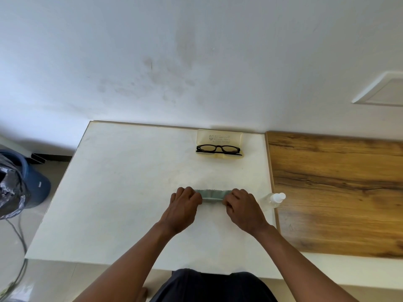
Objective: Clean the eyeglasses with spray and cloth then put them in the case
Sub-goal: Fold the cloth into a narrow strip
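Black-framed eyeglasses (219, 148) lie folded in the open pale yellow case (219, 137) at the far edge of the white table (113, 192), against the wall. A green cleaning cloth (213, 194), folded into a narrow strip, rests on the table in front of me. My left hand (184, 207) grips its left end and my right hand (243, 208) grips its right end. A small clear spray bottle (273, 200) with a white nozzle lies on its side just right of my right hand, at the table's right edge.
A wood-grain surface (338, 192) adjoins the white table on the right. A blue bin (32, 179) with a grey plastic bag (9, 192) stands on the floor at left, with cables (20, 247) below it. The white wall rises behind the table.
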Demonstrator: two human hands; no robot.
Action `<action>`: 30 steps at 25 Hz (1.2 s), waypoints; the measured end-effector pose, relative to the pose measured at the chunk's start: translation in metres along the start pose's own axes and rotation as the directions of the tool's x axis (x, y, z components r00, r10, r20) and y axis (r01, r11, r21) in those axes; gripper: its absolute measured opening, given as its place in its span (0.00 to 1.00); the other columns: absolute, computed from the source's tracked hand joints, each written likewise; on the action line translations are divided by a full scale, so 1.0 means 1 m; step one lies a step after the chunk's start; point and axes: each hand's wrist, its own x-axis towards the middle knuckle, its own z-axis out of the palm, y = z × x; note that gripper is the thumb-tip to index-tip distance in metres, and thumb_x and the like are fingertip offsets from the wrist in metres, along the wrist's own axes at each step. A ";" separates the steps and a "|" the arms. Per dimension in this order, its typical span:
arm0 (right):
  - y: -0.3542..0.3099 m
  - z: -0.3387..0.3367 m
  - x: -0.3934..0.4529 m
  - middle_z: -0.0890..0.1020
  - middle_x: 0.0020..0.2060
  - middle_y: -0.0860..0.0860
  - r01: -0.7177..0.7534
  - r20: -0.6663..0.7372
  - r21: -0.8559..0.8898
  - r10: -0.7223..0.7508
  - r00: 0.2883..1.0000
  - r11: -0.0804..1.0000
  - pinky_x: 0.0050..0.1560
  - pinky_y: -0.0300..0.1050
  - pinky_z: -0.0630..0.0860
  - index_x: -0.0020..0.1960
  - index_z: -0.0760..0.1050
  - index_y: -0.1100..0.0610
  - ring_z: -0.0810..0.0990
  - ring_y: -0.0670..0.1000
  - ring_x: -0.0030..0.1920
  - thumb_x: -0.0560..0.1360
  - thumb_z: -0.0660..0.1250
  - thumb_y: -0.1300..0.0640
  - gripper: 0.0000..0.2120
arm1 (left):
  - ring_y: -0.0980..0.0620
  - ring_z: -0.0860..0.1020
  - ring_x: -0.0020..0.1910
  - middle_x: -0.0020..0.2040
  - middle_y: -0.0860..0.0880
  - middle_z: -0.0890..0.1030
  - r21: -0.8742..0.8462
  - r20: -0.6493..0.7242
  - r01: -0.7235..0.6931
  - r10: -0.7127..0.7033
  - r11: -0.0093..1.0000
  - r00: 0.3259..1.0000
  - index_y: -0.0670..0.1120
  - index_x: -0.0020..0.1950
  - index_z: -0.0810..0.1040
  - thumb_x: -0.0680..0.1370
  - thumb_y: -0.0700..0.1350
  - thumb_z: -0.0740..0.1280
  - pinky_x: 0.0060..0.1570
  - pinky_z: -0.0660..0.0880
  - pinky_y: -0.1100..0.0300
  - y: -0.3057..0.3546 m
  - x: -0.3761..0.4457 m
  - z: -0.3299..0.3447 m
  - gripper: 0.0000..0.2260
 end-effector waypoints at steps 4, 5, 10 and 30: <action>0.005 0.002 0.012 0.77 0.40 0.51 -0.267 0.139 0.296 0.236 0.962 0.917 0.44 0.48 0.72 0.50 0.72 0.59 0.75 0.54 0.43 0.72 0.63 0.63 0.08 | 0.49 0.65 0.45 0.47 0.50 0.75 -0.196 0.030 0.261 -0.260 0.945 0.965 0.45 0.51 0.69 0.78 0.40 0.57 0.44 0.60 0.57 -0.003 0.010 0.003 0.04; 0.006 0.002 0.014 0.77 0.40 0.50 -0.329 0.149 0.372 0.295 0.944 0.868 0.43 0.46 0.73 0.51 0.71 0.58 0.75 0.53 0.42 0.72 0.64 0.63 0.08 | 0.48 0.66 0.46 0.46 0.51 0.75 -0.259 0.028 0.314 -0.317 0.914 0.948 0.46 0.52 0.69 0.78 0.40 0.58 0.44 0.61 0.55 -0.003 0.011 0.003 0.04; 0.009 0.008 0.018 0.77 0.42 0.49 -0.486 0.162 0.511 0.476 0.864 0.709 0.44 0.38 0.69 0.50 0.74 0.58 0.75 0.49 0.43 0.73 0.67 0.62 0.07 | 0.47 0.71 0.48 0.45 0.50 0.77 -0.394 0.013 0.454 -0.489 0.799 0.872 0.46 0.49 0.72 0.77 0.41 0.61 0.46 0.64 0.54 -0.005 0.017 0.003 0.02; -0.014 0.019 0.009 0.76 0.45 0.59 -0.370 -0.217 0.172 0.401 0.890 0.913 0.37 0.50 0.76 0.53 0.77 0.60 0.79 0.60 0.39 0.71 0.67 0.65 0.11 | 0.44 0.69 0.53 0.54 0.44 0.69 -0.327 -0.109 0.586 -0.645 0.742 0.756 0.44 0.51 0.73 0.74 0.52 0.68 0.49 0.67 0.51 0.002 0.016 0.015 0.14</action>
